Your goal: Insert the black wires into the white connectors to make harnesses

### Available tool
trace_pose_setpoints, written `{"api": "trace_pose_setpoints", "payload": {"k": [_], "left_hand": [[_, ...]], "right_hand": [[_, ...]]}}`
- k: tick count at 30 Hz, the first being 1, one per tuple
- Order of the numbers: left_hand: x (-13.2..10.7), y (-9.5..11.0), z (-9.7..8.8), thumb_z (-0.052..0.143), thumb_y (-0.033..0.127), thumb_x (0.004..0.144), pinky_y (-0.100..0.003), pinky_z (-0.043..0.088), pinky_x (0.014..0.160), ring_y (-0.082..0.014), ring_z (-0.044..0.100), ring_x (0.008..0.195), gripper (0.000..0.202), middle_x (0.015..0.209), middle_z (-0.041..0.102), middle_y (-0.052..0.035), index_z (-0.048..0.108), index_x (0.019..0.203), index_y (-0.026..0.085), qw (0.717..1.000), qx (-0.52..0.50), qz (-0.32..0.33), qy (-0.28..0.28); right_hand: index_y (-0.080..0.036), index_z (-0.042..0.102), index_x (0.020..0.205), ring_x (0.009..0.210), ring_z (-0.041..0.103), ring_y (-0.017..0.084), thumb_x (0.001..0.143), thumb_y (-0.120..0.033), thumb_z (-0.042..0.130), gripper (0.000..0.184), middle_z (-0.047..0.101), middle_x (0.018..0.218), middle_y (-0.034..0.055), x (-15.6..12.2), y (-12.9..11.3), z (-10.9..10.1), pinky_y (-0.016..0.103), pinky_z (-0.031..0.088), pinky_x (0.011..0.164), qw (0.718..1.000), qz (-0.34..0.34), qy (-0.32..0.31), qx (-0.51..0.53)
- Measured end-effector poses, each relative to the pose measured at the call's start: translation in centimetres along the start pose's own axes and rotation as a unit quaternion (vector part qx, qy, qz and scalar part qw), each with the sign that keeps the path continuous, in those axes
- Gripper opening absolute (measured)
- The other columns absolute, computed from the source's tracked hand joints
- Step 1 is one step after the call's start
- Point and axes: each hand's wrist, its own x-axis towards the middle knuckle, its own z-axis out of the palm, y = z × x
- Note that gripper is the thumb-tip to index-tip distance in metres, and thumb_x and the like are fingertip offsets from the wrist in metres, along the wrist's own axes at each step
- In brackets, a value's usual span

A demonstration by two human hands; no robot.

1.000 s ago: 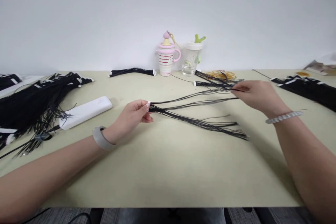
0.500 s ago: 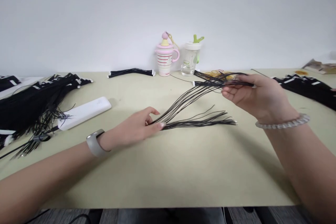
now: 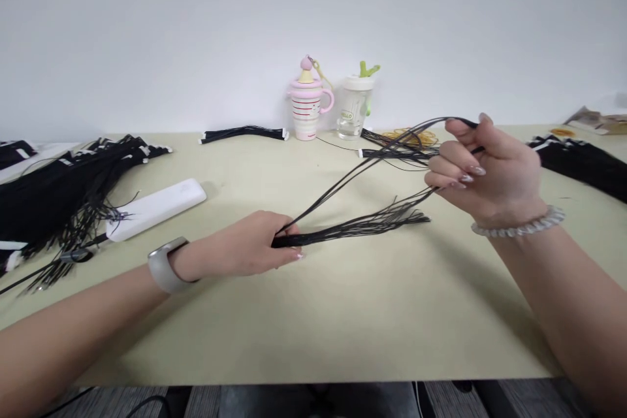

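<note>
A bundle of thin black wires (image 3: 343,231) stretches between my hands above the pale table. My left hand (image 3: 259,241), with a grey watch on the wrist, is closed around the bundle's left end. From there most of the wires run right, their loose ends fanned out. A few others arch up to my right hand (image 3: 482,170), which wears a beaded bracelet. Its thumb and index finger pinch them, and the remaining fingers curl over strands lower down. Whatever lies inside the right palm is hidden.
Piles of black wires (image 3: 53,189) lie at the left, near a white power bank (image 3: 157,209). Along the wall stand a pink-lidded cup (image 3: 306,111) and a clear bottle (image 3: 351,111). Other wire bundles (image 3: 243,134), yellow bands (image 3: 414,138) and a black pile (image 3: 582,166) lie at the back and right.
My right hand has curled its fingers and now raises only a few wires. More wires lie together in the lower bundle, and my left hand has closed further around them.
</note>
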Motion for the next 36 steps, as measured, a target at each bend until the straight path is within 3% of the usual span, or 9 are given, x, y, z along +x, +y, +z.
{"api": "trace_pose_setpoints", "payload": {"k": [4, 8, 14, 17, 21, 25, 29, 32, 36], "left_hand": [[-0.6, 0.6, -0.8, 0.050, 0.044, 0.075, -0.016, 0.033, 0.038, -0.0068, 0.047, 0.042, 0.028, 0.056, 0.054, 0.0032, 0.049, 0.072, 0.017, 0.995, -0.096, -0.036, -0.013], [-0.6, 1.0, -1.2, 0.047, 0.040, 0.079, -0.016, 0.037, 0.041, -0.0045, 0.046, 0.039, 0.027, 0.053, 0.053, 0.0036, 0.047, 0.069, 0.015, 0.987, -0.147, -0.008, 0.059], [0.8, -0.4, -1.2, 0.049, 0.042, 0.079, -0.018, 0.041, 0.040, -0.0065, 0.048, 0.039, 0.028, 0.052, 0.057, 0.0011, 0.047, 0.072, 0.014, 0.948, -0.243, -0.079, 0.189], [1.9, -2.0, -1.2, 0.055, 0.042, 0.075, -0.017, 0.041, 0.039, -0.0048, 0.048, 0.042, 0.028, 0.069, 0.063, -0.0030, 0.049, 0.079, 0.014, 0.922, -0.321, -0.110, 0.187], [3.2, -4.0, -1.3, 0.062, 0.036, 0.070, -0.014, 0.036, 0.038, -0.0018, 0.043, 0.040, 0.027, 0.066, 0.060, -0.0028, 0.051, 0.077, 0.013, 0.883, -0.410, -0.161, 0.162], [3.8, -5.2, -1.4, 0.066, 0.031, 0.068, -0.015, 0.038, 0.039, -0.0026, 0.044, 0.040, 0.025, 0.065, 0.061, -0.0050, 0.053, 0.075, 0.010, 0.874, -0.423, -0.179, 0.162], [4.0, -5.7, -1.5, 0.068, 0.028, 0.065, -0.018, 0.037, 0.037, -0.0064, 0.047, 0.039, 0.023, 0.062, 0.061, -0.0071, 0.056, 0.070, 0.009, 0.872, -0.417, -0.184, 0.180], [4.3, -6.1, -1.8, 0.062, 0.019, 0.070, -0.018, 0.035, 0.035, -0.0052, 0.044, 0.036, 0.013, 0.057, 0.058, -0.0044, 0.055, 0.069, 0.009, 0.846, -0.432, -0.203, 0.239], [5.0, -6.9, -2.5, 0.046, 0.007, 0.078, -0.015, 0.029, 0.033, -0.0032, 0.040, 0.034, 0.011, 0.049, 0.049, -0.0001, 0.050, 0.067, 0.008, 0.791, -0.468, -0.237, 0.316]], "right_hand": [[-0.036, 0.054, 0.107, 0.036, 0.021, 0.004, 0.091, -0.043, 0.022, 0.037, 0.015, 0.041, -0.0068, 0.6, 0.3, -1.2, 0.023, 0.012, 0.045, 0.997, 0.047, 0.003, -0.065], [-0.028, 0.056, 0.107, 0.035, 0.026, 0.003, 0.093, -0.035, 0.014, 0.044, 0.018, 0.040, -0.0075, 1.1, 0.5, -2.4, 0.023, 0.015, 0.046, 0.995, 0.067, -0.058, -0.047], [-0.029, 0.057, 0.100, 0.040, 0.024, 0.006, 0.087, -0.038, 0.040, 0.023, 0.025, 0.042, -0.0067, 1.4, 0.7, -3.2, 0.022, 0.023, 0.044, 0.974, 0.085, -0.207, -0.025], [-0.029, 0.055, 0.104, 0.041, 0.018, 0.007, 0.089, -0.037, 0.038, 0.024, 0.020, 0.043, -0.0065, 1.2, 0.7, -2.5, 0.020, 0.025, 0.043, 0.981, 0.083, -0.171, -0.035], [-0.021, 0.057, 0.099, 0.041, 0.017, 0.005, 0.088, -0.030, 0.043, 0.020, 0.025, 0.044, -0.0064, 0.9, 0.9, -1.1, 0.018, 0.026, 0.041, 0.992, 0.071, -0.082, -0.070], [-0.023, 0.058, 0.101, 0.042, 0.023, 0.001, 0.081, -0.025, 0.053, 0.021, 0.060, 0.088, 0.0002, 0.1, 0.9, 0.2, 0.018, 0.031, 0.040, 0.995, 0.011, -0.044, -0.091], [-0.033, 0.050, 0.115, 0.044, 0.030, 0.000, 0.081, -0.027, 0.053, 0.035, 0.038, 0.136, -0.0007, -1.5, 0.5, 1.4, 0.021, 0.042, 0.044, 0.988, -0.042, -0.111, -0.100], [-0.037, 0.043, 0.123, 0.049, 0.041, 0.002, 0.081, -0.029, 0.052, 0.044, 0.026, 0.143, -0.0008, -2.6, 0.5, 2.0, 0.032, 0.053, 0.061, 0.970, -0.018, -0.213, -0.115], [-0.038, 0.037, 0.128, 0.060, 0.052, 0.006, 0.082, -0.023, 0.052, 0.051, 0.023, 0.144, -0.0005, -3.2, 1.4, 2.7, 0.047, 0.046, 0.089, 0.945, 0.017, -0.306, -0.113]]}}
